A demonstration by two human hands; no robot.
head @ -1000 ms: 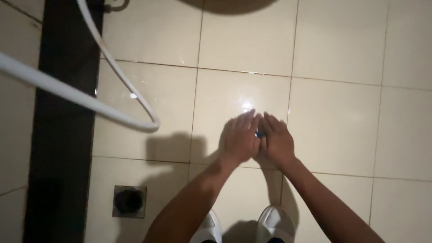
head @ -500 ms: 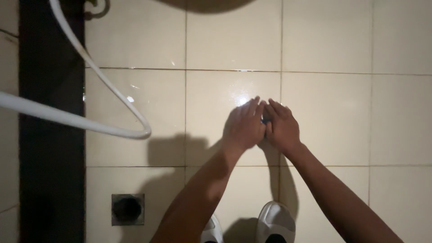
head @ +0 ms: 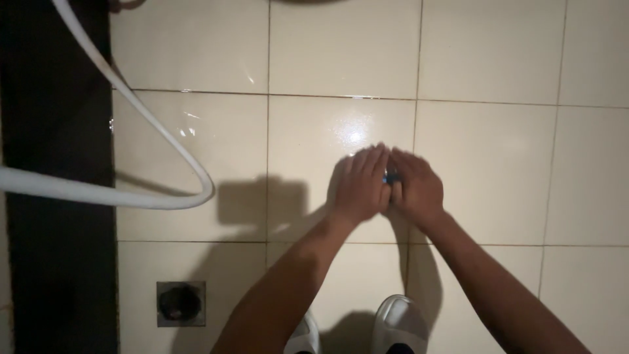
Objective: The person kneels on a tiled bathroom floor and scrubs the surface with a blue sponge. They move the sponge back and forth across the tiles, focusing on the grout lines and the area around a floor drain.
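Note:
My left hand (head: 360, 185) and my right hand (head: 415, 186) are held out side by side over the cream floor tiles, palms down, fingers together and touching along their inner edges. Between them a small dark bluish object (head: 391, 177) shows in the gap, gripped by both hands; its kind is too hidden to tell. Both forearms reach up from the bottom of the view.
A white hose (head: 141, 115) loops across the left side over a dark floor strip (head: 56, 131). A square floor drain (head: 181, 303) sits at the lower left. My white slippers (head: 398, 324) show at the bottom edge. The wet tiles (head: 491, 151) reflect light.
The hands stay pressed together on the small object. The view has shifted slightly, so the hands sit a little lower in the frame; the hose loop looks the same.

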